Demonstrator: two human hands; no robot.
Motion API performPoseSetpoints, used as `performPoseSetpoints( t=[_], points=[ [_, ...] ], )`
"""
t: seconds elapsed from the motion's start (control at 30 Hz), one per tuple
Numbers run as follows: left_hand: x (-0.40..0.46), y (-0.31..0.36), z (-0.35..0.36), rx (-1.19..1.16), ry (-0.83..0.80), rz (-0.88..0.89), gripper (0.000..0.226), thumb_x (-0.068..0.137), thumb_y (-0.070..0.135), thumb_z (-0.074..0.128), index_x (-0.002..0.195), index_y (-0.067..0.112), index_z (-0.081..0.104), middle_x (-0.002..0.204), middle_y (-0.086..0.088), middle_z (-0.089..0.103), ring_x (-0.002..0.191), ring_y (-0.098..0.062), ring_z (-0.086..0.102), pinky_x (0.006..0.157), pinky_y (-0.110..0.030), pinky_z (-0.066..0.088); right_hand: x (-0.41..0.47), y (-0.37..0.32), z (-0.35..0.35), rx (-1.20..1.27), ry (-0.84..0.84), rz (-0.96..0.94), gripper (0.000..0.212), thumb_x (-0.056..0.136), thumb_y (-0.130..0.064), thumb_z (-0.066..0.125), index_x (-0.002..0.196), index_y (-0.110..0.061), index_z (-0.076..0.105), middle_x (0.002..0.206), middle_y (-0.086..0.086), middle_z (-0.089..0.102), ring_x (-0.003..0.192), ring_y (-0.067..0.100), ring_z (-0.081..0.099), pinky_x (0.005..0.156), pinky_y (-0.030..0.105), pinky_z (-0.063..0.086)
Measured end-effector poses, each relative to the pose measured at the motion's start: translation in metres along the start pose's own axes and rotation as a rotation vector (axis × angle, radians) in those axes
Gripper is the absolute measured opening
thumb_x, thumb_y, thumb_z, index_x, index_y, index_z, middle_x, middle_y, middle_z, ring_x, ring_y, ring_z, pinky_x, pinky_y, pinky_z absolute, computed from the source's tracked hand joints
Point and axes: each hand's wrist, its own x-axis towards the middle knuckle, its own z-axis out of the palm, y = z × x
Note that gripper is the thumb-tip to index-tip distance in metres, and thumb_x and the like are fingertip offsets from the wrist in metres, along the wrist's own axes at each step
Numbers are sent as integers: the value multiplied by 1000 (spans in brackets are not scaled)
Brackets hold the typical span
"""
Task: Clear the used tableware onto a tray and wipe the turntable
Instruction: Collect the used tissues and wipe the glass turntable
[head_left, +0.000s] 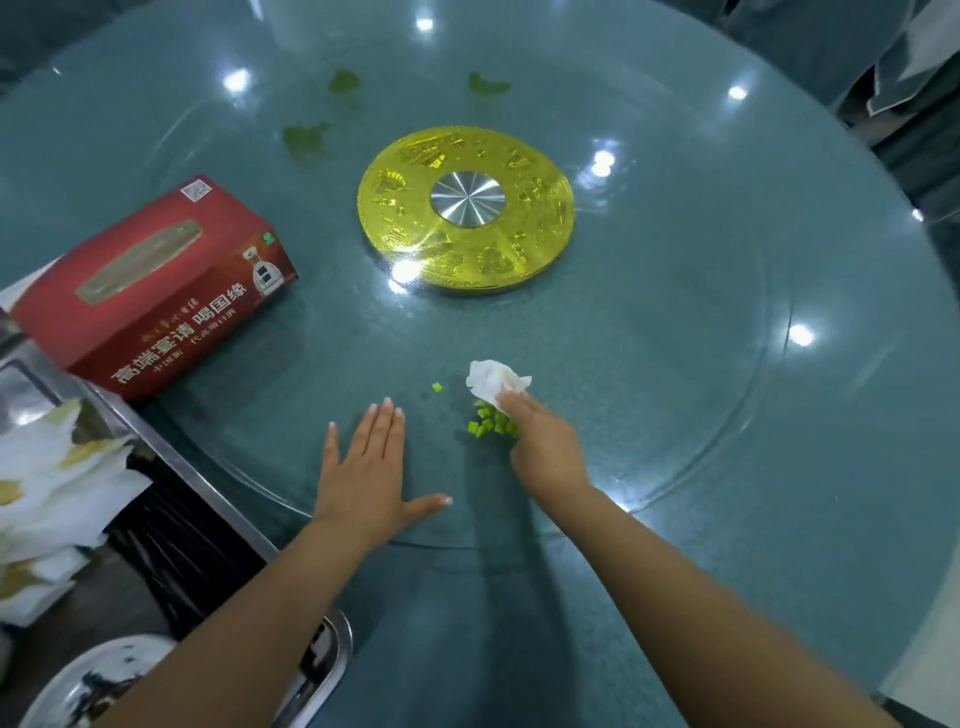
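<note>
The glass turntable (649, 364) covers the round table, with a gold hub (467, 208) at its centre. My right hand (540, 441) grips a crumpled white tissue (493, 379) and presses it against a small heap of green vegetable bits (488, 423) near the turntable's front. One green bit (437, 387) lies apart to the left. My left hand (369, 467) lies flat on the glass, fingers straight, just left of the heap. A metal tray (332, 654) sits at the lower left with a white plate (93, 675) on it.
A red tissue box (156, 291) stands on the turntable's left side. Three green leaf scraps (306, 137) lie on the far glass. Crumpled white napkins (57, 493) and dark items fill the tray's left part. Chair backs stand at the far right.
</note>
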Motion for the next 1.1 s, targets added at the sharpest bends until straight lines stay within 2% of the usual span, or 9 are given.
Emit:
performPoseSetpoints(
  t=[0.17,0.27,0.5,0.67,0.77,0.87,0.97,1.0,1.1],
  points=[
    [0,-4,-1,4,-21,-4,128,55,95,8,150,12,-15,157,0,-23,145,-13,-20,116,-52,-9,16,10,-20,33,9,-46,68,78,9,46,138,-23,48,138,8,53,119,31,54,91,32,40],
    [0,-4,-2,23,-34,-3,121,68,90,25,149,11,-17,157,-1,-25,144,-14,-22,116,-52,-9,41,4,-34,2,5,-139,66,78,11,47,136,-20,50,140,7,51,122,29,52,94,30,40],
    [2,-4,-4,16,-90,-11,119,72,87,29,147,9,-22,154,-3,-31,142,-16,-27,115,-55,-9,91,-36,-26,-263,-330,-524,77,78,11,47,144,-27,39,155,-5,29,137,21,38,104,31,38],
    [4,-8,-4,10,-103,-7,121,67,87,23,147,9,-22,154,-4,-32,142,-16,-28,115,-55,-10,92,-23,-30,-479,-425,-748,62,92,3,37,148,-24,30,158,-9,17,145,11,16,106,29,34],
    [4,-8,-9,45,-114,-14,119,73,85,31,147,8,-22,154,-4,-30,143,-17,-26,116,-55,-9,85,-14,-31,-466,-457,-828,52,98,-4,34,145,-24,38,157,-11,23,145,11,19,104,31,38],
    [5,-7,-12,70,-129,-24,121,70,87,29,148,9,-20,155,-4,-28,144,-17,-23,116,-55,-8,81,-5,-34,-375,-465,-784,56,93,0,40,144,-24,40,155,-7,29,144,14,24,106,34,37],
    [6,-7,-13,84,-143,-27,134,48,96,-1,148,9,-19,156,-5,-26,144,-18,-21,116,-54,-9,78,9,-45,-227,-306,-609,72,81,12,41,145,-22,38,154,-4,30,144,16,24,107,35,37],
    [7,-8,-14,82,-146,-30,134,48,96,0,149,9,-18,156,-5,-25,145,-18,-21,115,-54,-9,77,16,-48,-213,-256,-553,75,79,14,39,145,-21,36,155,-3,29,144,17,24,107,36,37],
    [6,-6,-19,92,-154,-41,122,69,87,34,150,9,-15,157,-5,-23,145,-17,-18,117,-50,-8,71,34,-52,-209,-232,-438,75,79,15,36,145,-21,35,154,-3,29,144,19,25,103,38,40]
  ],
)
